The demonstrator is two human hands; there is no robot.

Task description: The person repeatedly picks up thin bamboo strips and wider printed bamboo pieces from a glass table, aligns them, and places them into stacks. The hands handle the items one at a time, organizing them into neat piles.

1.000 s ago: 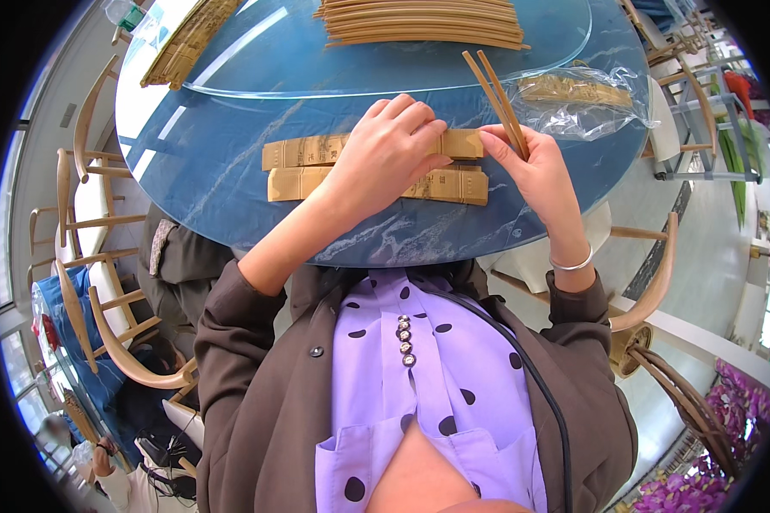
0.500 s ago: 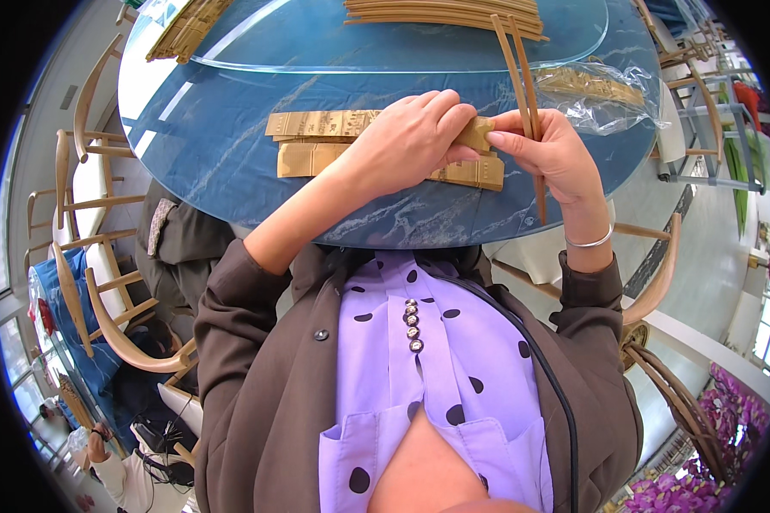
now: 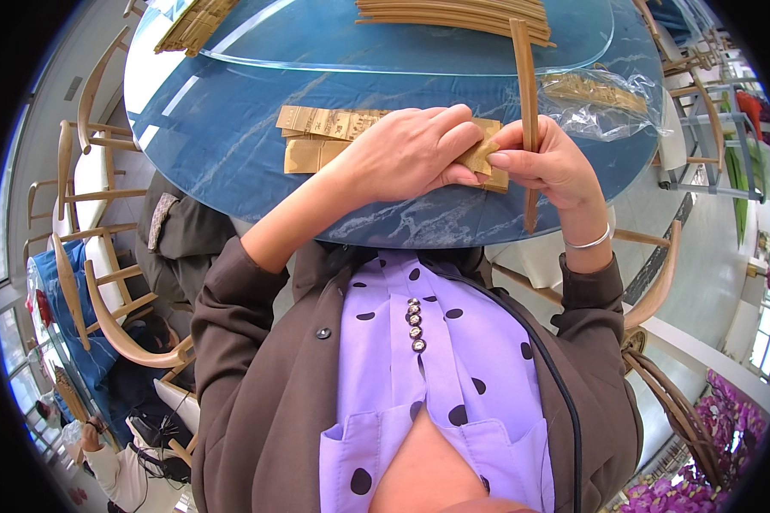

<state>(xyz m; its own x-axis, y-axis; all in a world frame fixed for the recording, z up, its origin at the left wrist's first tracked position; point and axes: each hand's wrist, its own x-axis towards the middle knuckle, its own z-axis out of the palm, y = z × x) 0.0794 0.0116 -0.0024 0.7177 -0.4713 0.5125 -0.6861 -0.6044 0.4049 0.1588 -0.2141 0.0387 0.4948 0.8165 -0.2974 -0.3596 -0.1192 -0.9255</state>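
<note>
My left hand (image 3: 415, 152) reaches over several brown paper chopstick sleeves (image 3: 312, 156) lying flat on the blue table. Its fingers are closed on one paper chopstick sleeve (image 3: 481, 157), whose end points toward my other hand. My right hand (image 3: 554, 168) pinches that end between thumb and finger. The same hand grips a pair of wooden chopsticks (image 3: 524, 73), held nearly upright and lined up side by side. Part of the sleeve in my left hand is hidden under the fingers.
A glass turntable (image 3: 334, 68) carries a bundle of wooden chopsticks (image 3: 458, 17) and, at far left, a stack of brown paper sleeves (image 3: 195, 26). A clear plastic bag (image 3: 603, 115) with more sleeves lies right of my hand. Wooden chairs (image 3: 133, 308) stand around the table.
The two chopsticks, spread apart at the top before, now lie together. Both hands keep hold of the sleeve end. The whole view has shifted slightly.
</note>
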